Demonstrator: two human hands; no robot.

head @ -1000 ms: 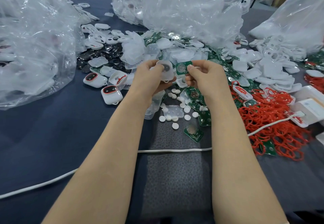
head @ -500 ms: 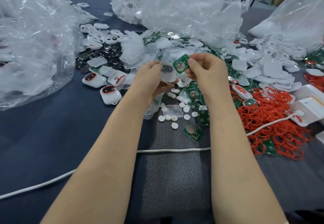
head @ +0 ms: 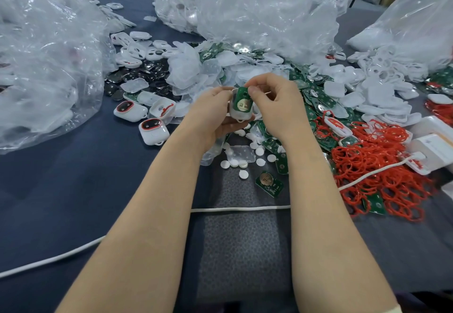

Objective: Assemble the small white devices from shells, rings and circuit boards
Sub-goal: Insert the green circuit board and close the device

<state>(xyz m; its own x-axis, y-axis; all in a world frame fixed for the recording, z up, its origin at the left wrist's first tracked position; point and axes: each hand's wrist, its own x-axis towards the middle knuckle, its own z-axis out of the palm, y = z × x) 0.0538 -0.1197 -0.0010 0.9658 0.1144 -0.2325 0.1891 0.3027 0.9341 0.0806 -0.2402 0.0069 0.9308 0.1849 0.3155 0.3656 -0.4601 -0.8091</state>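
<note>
Fig. 1: My bench in a small assembly workshop, a cloth-covered table (head: 73, 190) heaped with loose white shells (head: 382, 92), green circuit boards (head: 318, 102), red rings (head: 367, 165) and clear plastic bags (head: 245, 6) of bulk parts.

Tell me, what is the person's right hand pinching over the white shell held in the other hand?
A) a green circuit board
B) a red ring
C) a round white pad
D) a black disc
A: the right hand pinches a green circuit board by its top edge, right at the opening of the white shell that the left hand grips.
</note>
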